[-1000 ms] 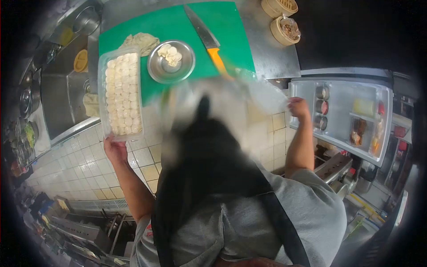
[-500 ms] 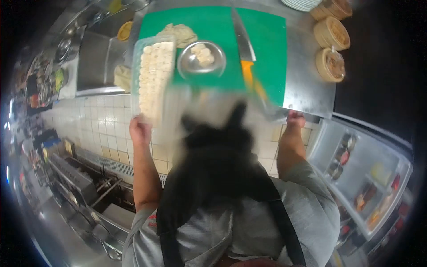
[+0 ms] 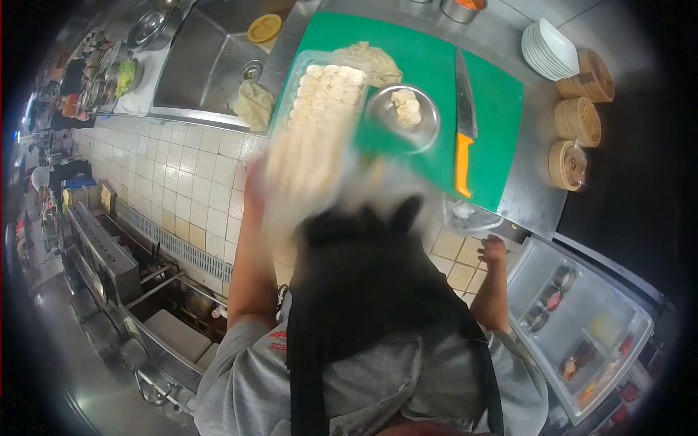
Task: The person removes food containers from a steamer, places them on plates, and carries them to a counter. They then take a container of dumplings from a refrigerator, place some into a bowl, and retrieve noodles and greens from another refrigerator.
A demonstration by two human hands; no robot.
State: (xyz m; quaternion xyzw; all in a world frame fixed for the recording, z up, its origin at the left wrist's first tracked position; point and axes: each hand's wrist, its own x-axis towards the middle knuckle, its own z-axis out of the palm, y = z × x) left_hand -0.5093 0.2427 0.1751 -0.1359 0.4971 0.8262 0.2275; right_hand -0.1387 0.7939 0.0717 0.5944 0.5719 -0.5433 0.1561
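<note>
My left hand (image 3: 256, 178), blurred, is at the left side of a clear plastic tray (image 3: 320, 109) with rows of pale rounded pieces; it grips the tray's side, though its fingers are smeared. The tray overlaps the left of a green cutting board (image 3: 429, 54) and reaches past the counter's front edge. My right hand (image 3: 493, 249) is empty, its fingers apart, just off the counter front beside an open drawer (image 3: 531, 276). On the board are a steel bowl (image 3: 429, 131) with a few pale pieces, a crumpled cloth (image 3: 382, 65) and an orange-handled knife (image 3: 463, 160).
A sink (image 3: 203, 65) with a wet cloth (image 3: 254, 105) on its front edge is at the left. Stacked white plates (image 3: 549, 51) and bamboo steamers (image 3: 578, 120) stand at the right. A clear bag (image 3: 469, 212) is by the board's front edge. Fryer equipment (image 3: 174, 334) lies lower left.
The view has turned, so the counter appears further right. My right hand has come away from the counter edge and its fingers have spread. My left hand stays at the tray.
</note>
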